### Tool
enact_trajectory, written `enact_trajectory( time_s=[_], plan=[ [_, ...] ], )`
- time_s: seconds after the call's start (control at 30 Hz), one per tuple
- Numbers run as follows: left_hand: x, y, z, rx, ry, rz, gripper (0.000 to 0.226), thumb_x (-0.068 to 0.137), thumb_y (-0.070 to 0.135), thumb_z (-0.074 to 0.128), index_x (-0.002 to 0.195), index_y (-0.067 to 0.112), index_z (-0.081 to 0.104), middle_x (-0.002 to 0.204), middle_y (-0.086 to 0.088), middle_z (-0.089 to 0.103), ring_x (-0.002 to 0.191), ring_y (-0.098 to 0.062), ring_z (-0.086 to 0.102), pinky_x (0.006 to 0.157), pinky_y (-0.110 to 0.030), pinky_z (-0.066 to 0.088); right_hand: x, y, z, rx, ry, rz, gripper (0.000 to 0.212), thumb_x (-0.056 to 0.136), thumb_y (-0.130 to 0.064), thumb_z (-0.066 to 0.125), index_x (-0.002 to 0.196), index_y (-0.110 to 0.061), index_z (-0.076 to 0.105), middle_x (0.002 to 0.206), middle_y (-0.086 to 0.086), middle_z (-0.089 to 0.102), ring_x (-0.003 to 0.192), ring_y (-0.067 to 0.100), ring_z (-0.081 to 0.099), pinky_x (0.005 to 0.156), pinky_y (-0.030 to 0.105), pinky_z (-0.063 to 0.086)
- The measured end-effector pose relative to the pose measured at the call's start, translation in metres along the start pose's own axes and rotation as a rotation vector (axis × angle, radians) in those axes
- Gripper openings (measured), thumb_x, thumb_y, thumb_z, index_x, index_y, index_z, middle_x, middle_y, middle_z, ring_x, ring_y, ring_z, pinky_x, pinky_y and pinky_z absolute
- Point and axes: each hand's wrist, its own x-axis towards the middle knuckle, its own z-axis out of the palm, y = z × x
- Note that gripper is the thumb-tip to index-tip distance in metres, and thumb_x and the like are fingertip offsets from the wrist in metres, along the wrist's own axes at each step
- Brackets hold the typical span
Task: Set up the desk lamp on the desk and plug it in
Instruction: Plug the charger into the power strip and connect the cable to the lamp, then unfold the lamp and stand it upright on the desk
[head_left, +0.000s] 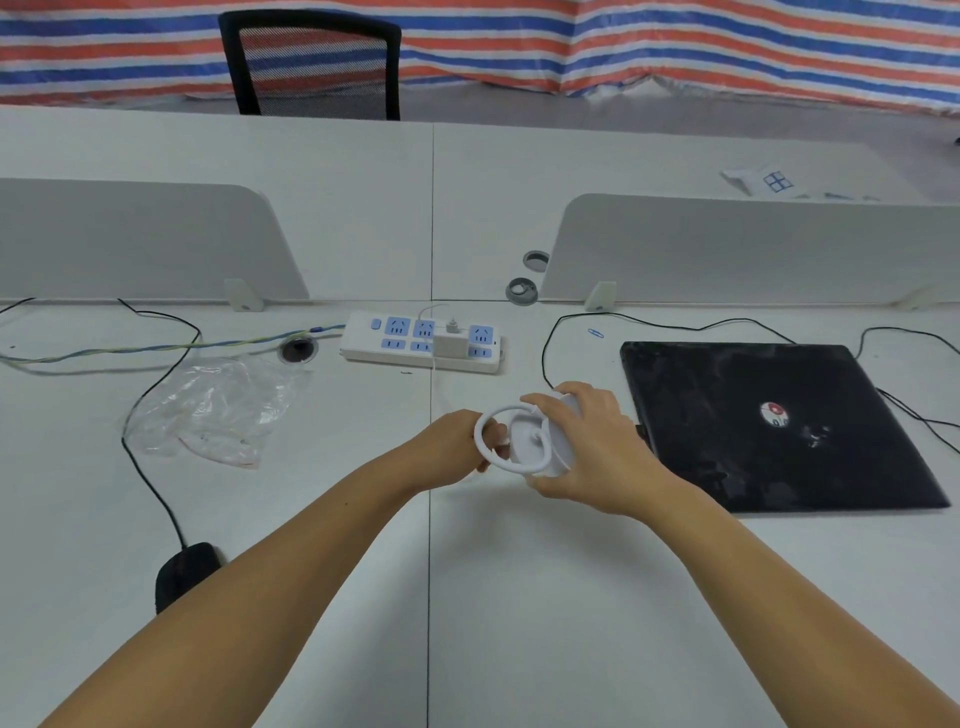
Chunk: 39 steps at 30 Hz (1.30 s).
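I see the desk lamp held above mid-desk, my left hand on its left, my right hand on its right. Power strip lies behind the lamp, an adapter plugged into it. Laptop sits right of the hands. Plastic bag lies left; mouse near left, before the bag. Dividers stand behind the strip, chair beyond.
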Motion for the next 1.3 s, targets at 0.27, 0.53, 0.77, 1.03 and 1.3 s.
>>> enact_trajectory(
  time_s=[0.27, 0.53, 0.77, 1.03, 1.3],
  plan=[
    [0.023, -0.059, 0.027, 0.228, 0.312, 0.009, 0.032, 0.097, 0.009, 0.036, 0.122, 0.009, 0.058, 0.118, -0.01, 0.059, 0.108, -0.024, 0.054, 0.092, -0.03, 0.042, 0.024, 0.048, 0.041, -0.001, -0.174, 0.134, 0.085, 0.071, -0.053, 0.07, 0.142, -0.037, 0.027, 0.144, 0.004, 0.028, 0.129, 0.029, 0.029, 0.103, 0.045, 0.037],
    [0.029, -0.079, 0.047, 0.675, 0.399, 0.285, 0.033, 0.082, 0.016, 0.04, 0.093, 0.018, 0.071, 0.09, 0.002, 0.068, 0.088, -0.016, 0.064, 0.104, -0.052, 0.041, 0.035, 0.066, 0.068, -0.024, -0.227, 0.146, 0.086, 0.071, -0.055, 0.068, 0.144, -0.039, 0.025, 0.149, 0.004, 0.024, 0.136, 0.029, 0.022, 0.106, 0.047, 0.033],
    [0.04, -0.08, 0.07, 0.932, 0.214, 0.469, 0.033, 0.083, 0.028, 0.044, 0.094, 0.011, 0.07, 0.103, -0.004, 0.072, 0.105, -0.022, 0.065, 0.11, -0.052, 0.018, 0.036, 0.076, 0.058, 0.014, -0.341, 0.178, 0.11, 0.07, -0.058, 0.07, 0.148, -0.041, -0.006, 0.16, 0.003, -0.002, 0.148, 0.027, -0.002, 0.115, 0.054, 0.019],
    [0.09, -0.06, 0.095, 0.936, 0.022, 0.223, 0.093, 0.08, 0.072, 0.018, 0.148, 0.009, 0.019, 0.157, -0.007, 0.021, 0.146, -0.025, 0.017, 0.116, -0.054, -0.007, 0.044, 0.07, 0.052, 0.026, -0.347, 0.251, 0.097, 0.072, -0.048, 0.074, 0.147, -0.028, 0.017, 0.146, 0.009, 0.024, 0.132, 0.032, 0.03, 0.101, 0.043, 0.04],
    [0.101, -0.049, 0.107, 0.855, 0.047, 0.127, 0.09, 0.085, 0.068, 0.025, 0.149, 0.014, -0.008, 0.16, -0.008, -0.009, 0.147, -0.023, -0.013, 0.116, -0.054, -0.007, 0.054, 0.071, 0.052, 0.008, -0.334, 0.224, 0.084, 0.075, -0.036, 0.071, 0.144, -0.029, 0.023, 0.142, 0.012, 0.027, 0.125, 0.036, 0.031, 0.1, 0.046, 0.041]
  ],
)
